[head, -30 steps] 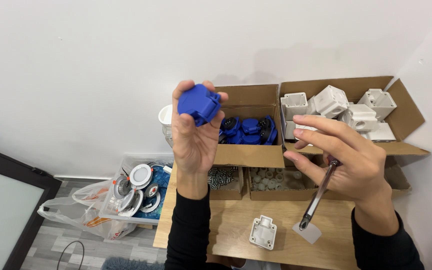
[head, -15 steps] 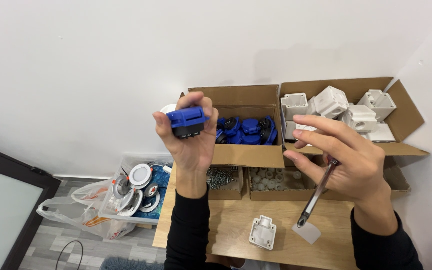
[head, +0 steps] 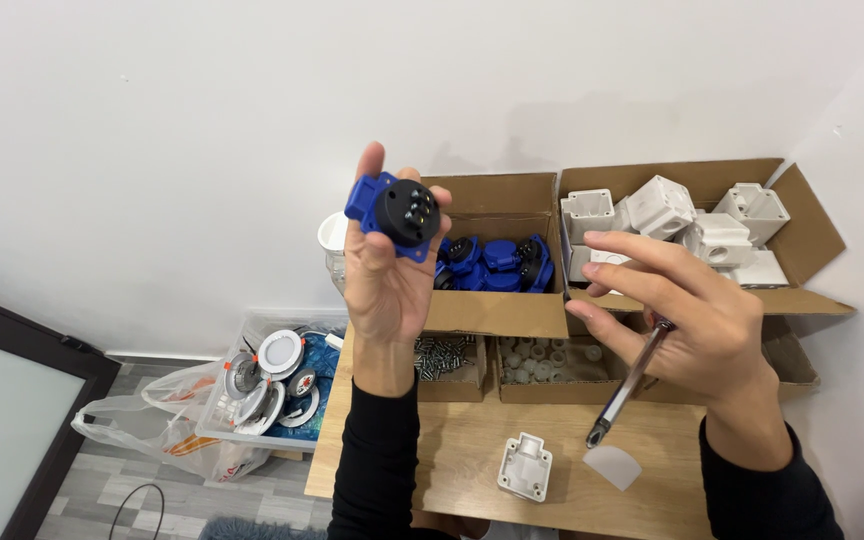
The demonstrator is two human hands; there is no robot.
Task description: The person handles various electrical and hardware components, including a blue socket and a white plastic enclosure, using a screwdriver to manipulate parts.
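Note:
My left hand (head: 384, 275) is raised in front of the wall and holds a blue socket part (head: 396, 214) whose round black face with metal contacts is turned toward me. My right hand (head: 687, 320) hovers over the table at the right and grips a screwdriver (head: 630, 385); its metal shaft points down and to the left. Below the screwdriver's tip, a white plastic housing (head: 525, 467) and a small translucent cover (head: 612, 466) lie on the wooden table (head: 432, 460).
At the back, one cardboard box (head: 497, 305) holds more blue socket parts and another cardboard box (head: 802, 225) holds white housings. Small boxes of screws (head: 444, 358) and white fittings (head: 550, 360) stand in front. A clear bin of round lamps (head: 272, 375) sits on the floor at the left.
My left hand has turned the blue part, so its black round face now points at me instead of its blue back. The right hand with the screwdriver has stayed put.

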